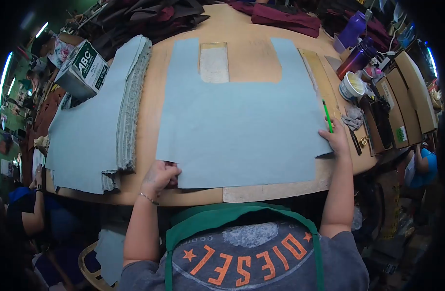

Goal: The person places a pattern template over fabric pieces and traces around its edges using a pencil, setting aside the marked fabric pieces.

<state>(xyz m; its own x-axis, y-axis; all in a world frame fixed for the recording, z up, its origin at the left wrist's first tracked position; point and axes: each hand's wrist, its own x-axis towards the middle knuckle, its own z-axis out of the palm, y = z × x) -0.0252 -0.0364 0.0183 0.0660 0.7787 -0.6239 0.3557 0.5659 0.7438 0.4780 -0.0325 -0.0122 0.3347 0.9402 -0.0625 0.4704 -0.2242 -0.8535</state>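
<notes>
A light blue cut fabric panel (242,131) lies flat before me, with a wide notch at its far edge and small cut-outs at its near corners. My left hand (160,176) pinches the panel at its near left corner. At the right edge, my right hand (335,138) holds a green pencil (327,116) upright between its fingers, with the thumb on the fabric. Under the panel, pale board pieces (276,191) show at the near edge and through the notch. To the left sits a thick stack of matching blue panels (98,131).
An ABC-labelled tin (82,70) stands on the stack. Dark and maroon cloth piles (280,18) lie at the far side. On the right are bottles (356,57), a white tub (351,86), black scissors (356,141) and cardboard boxes (397,109). Other people sit at both sides.
</notes>
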